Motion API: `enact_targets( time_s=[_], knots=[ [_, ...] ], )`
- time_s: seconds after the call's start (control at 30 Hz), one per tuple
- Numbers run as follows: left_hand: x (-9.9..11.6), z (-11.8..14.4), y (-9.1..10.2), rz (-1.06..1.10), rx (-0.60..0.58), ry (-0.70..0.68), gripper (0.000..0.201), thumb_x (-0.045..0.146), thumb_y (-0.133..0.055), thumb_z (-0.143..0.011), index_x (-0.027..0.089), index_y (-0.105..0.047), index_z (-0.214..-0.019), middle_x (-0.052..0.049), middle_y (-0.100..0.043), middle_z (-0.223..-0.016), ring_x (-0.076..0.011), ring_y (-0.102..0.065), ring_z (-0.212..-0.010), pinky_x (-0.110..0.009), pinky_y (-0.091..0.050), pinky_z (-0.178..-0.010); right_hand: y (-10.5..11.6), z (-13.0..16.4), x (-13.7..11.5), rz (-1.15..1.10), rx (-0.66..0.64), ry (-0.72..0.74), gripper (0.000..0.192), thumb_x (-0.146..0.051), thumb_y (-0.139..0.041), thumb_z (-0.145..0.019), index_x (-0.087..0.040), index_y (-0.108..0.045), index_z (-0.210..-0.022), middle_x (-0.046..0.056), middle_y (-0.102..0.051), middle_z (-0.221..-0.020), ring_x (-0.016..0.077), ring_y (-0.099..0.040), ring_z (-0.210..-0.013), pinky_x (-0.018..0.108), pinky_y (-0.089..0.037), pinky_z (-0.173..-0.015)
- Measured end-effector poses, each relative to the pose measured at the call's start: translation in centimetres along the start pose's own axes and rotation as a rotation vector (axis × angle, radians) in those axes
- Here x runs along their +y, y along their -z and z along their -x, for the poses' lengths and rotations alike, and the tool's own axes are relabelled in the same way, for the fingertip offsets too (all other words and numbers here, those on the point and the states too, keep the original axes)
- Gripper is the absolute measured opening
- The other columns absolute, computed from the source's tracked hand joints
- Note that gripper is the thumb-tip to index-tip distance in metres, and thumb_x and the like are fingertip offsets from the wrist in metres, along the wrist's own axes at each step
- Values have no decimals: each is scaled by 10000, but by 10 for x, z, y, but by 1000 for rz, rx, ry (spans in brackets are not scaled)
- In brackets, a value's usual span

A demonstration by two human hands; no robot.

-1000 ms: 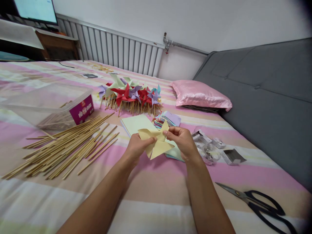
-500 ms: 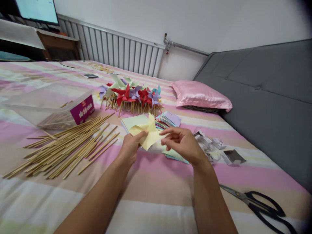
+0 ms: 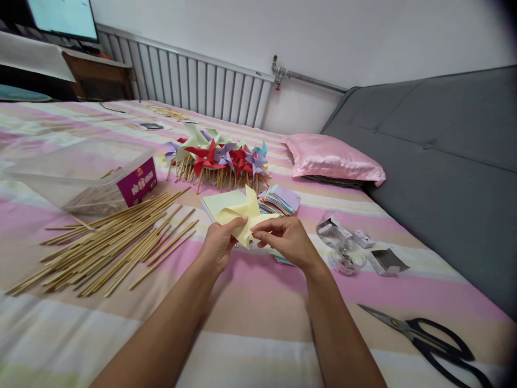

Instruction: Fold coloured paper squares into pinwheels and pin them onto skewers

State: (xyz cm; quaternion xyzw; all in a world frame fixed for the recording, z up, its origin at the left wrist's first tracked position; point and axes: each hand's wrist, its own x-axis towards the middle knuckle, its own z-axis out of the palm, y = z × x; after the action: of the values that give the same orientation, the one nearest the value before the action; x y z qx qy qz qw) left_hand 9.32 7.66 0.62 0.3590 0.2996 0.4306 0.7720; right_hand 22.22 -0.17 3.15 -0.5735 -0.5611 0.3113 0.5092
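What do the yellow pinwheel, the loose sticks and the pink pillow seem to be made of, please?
Yellow pinwheel: likely matte paper, judging by its thin, bent blades.
Loose sticks: seemingly unpainted bamboo or wood, from their tan colour.
Pink pillow: shiny fabric, perhaps satin, from its bright sheen.

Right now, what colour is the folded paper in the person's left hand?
The folded paper is plain pale yellow, best seen in the head view.
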Motion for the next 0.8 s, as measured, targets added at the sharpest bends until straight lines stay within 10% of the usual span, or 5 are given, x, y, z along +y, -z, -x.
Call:
enact_targets(
  time_s=[0.8],
  knots=[
    [-4,1,-3,-116,-32,-105,285,278,-797,-580,150,-710,-819,-8,-682,-739,-130,-581,-633,-238,-434,-572,-22,-6,10,-9,437,-88,278,-438,-662,-718,-166,-652,-663,50,-698,-694,187,-680,-595,226,-436,-488]
  ],
)
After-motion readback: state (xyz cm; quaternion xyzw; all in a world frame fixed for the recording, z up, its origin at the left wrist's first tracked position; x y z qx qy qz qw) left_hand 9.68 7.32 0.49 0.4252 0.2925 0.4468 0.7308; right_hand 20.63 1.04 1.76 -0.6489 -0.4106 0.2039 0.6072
